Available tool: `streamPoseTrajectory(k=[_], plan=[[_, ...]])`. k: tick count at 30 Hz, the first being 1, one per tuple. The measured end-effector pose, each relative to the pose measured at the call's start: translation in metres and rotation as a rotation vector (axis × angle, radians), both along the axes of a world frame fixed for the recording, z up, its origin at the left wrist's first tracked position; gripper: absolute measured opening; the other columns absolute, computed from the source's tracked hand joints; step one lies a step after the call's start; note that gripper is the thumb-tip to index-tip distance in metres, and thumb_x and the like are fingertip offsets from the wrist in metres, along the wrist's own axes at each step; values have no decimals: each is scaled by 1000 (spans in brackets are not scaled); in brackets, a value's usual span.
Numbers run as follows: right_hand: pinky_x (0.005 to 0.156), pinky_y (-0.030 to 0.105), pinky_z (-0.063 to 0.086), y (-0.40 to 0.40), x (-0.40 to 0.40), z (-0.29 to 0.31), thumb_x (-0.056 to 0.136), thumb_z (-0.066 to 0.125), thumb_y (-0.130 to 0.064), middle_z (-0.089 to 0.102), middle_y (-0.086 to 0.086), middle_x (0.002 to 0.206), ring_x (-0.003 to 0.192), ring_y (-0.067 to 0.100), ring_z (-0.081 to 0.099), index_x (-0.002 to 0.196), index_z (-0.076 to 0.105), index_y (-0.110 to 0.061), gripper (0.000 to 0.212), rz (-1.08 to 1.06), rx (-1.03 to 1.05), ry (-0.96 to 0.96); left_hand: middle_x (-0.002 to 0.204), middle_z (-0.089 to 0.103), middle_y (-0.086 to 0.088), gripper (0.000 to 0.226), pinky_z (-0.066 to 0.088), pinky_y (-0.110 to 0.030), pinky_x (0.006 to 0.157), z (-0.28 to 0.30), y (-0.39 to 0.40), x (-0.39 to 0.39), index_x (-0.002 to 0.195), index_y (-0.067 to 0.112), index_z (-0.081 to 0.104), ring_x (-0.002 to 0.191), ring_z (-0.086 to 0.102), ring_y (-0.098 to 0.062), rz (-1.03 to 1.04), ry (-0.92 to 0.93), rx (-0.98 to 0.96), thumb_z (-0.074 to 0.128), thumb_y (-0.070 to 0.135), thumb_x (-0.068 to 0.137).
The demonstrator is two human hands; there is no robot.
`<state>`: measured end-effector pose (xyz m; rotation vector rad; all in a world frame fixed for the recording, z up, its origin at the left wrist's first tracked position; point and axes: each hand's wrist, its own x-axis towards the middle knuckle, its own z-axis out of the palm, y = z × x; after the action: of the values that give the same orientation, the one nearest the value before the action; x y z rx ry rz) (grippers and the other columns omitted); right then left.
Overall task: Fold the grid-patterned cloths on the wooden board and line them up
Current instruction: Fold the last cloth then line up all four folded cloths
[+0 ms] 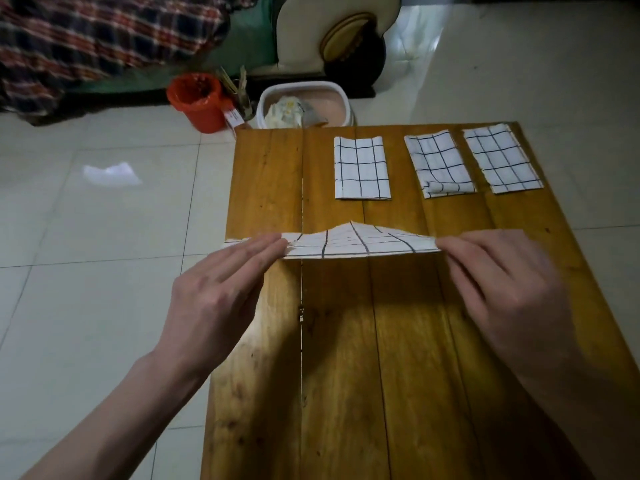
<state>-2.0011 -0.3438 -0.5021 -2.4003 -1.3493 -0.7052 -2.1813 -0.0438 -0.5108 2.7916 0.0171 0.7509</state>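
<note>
Across the middle of the board (346, 341), a grid cloth (360, 242) was stretched sideways between 2 hands, its centre humped up in a low peak and its near edge straight. At its left end the left hand (214, 292) lay with fingers (263, 249) straight and close together, their tips on the cloth; part of that end stuck out past the hand over the board's left edge. At the right end the right hand (512, 282) had its fingertips (446, 242) bunched at the cloth's corner, apparently pinching it, though blur made the grip hard to read. Along the far edge of the board lay 3 folded cloths in a row, apart from each other: a left one (362, 168) lying square, a middle one (440, 164) tilted with a curled near corner, and a right one (500, 161) tilted likewise near the board's right corner. Beyond the board, on the tiled floor (86, 271), stood a red bucket (197, 100) and a white tub (304, 103).
</note>
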Motion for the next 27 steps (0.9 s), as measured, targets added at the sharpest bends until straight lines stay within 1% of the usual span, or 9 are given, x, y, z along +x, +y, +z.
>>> streamPoseTrajectory(k=[3, 7, 11, 15, 19, 21, 23, 25, 27], plan=[[92, 32, 44, -15, -21, -24, 101, 58, -13, 73, 17, 108, 101, 31, 67, 118, 73, 0, 26, -44, -28, 57, 136, 70, -5, 36, 61, -47, 96, -21, -17, -19, 131, 9, 72, 125, 67, -21, -18, 25, -27, 54, 1, 101], [87, 33, 44, -31, -46, -67, 95, 65, -7, 72, 13, 105, 97, 30, 66, 113, 77, -3, 22, -93, -94, 110, 139, 67, -5, 68, 58, -46, 102, -61, -36, -48, 134, 9, 70, 128, 65, -21, -43, 165, -60, 64, -27, 76], [88, 34, 45, -47, -61, -113, 92, 70, -4, 74, 11, 105, 97, 29, 69, 112, 79, -6, 22, -118, -130, 152, 149, 59, 0, 66, 45, -39, 115, -98, -50, -68, 144, 15, 63, 137, 58, -18, -69, 316, -100, 48, -14, 86], [88, 35, 49, -57, -70, -146, 92, 72, -6, 75, 10, 104, 97, 28, 68, 112, 79, -7, 21, -112, -140, 207, 145, 63, -5, 90, 46, -47, 107, -122, -66, -77, 142, 13, 64, 131, 62, -21, -6, 443, -122, 81, -25, 62], [81, 39, 56, -62, -79, -157, 76, 86, -2, 74, 11, 104, 94, 29, 70, 113, 79, -7, 38, -166, -209, 276, 147, 60, -6, 96, 43, -48, 109, -136, -76, -80, 143, 12, 61, 135, 55, -18, 0, 503, -119, 87, -20, 56], [81, 42, 58, -64, -82, -158, 77, 85, -2, 73, 12, 106, 95, 29, 70, 116, 78, -6, 40, -193, -219, 317, 151, 54, -6, 99, 41, -47, 113, -141, -80, -83, 146, 15, 57, 139, 51, -20, 15, 549, -135, 88, -17, 59], [82, 45, 58, -64, -85, -160, 86, 80, -5, 72, 12, 108, 98, 29, 69, 120, 75, -7, 35, -204, -221, 348, 158, 47, -7, 95, 29, -41, 125, -144, -83, -87, 152, 15, 50, 147, 44, -23, 47, 568, -130, 87, -10, 68], [88, 46, 57, -61, -91, -156, 101, 62, -17, 71, 12, 114, 104, 29, 68, 126, 72, -7, 28, -223, -219, 353, 167, 35, -10, 79, 11, -37, 131, -143, -90, -91, 159, 12, 39, 156, 29, -26, 67, 545, -124, 74, 2, 88], [100, 47, 52, -51, -106, -151, 105, 46, -27, 69, 12, 128, 118, 30, 65, 136, 65, -7, 42, -218, -218, 397, 173, 20, -9, 69, 9, -39, 130, -139, -102, -95, 165, 11, 24, 161, 14, -24, 80, 546, -129, 51, 24, 103]])
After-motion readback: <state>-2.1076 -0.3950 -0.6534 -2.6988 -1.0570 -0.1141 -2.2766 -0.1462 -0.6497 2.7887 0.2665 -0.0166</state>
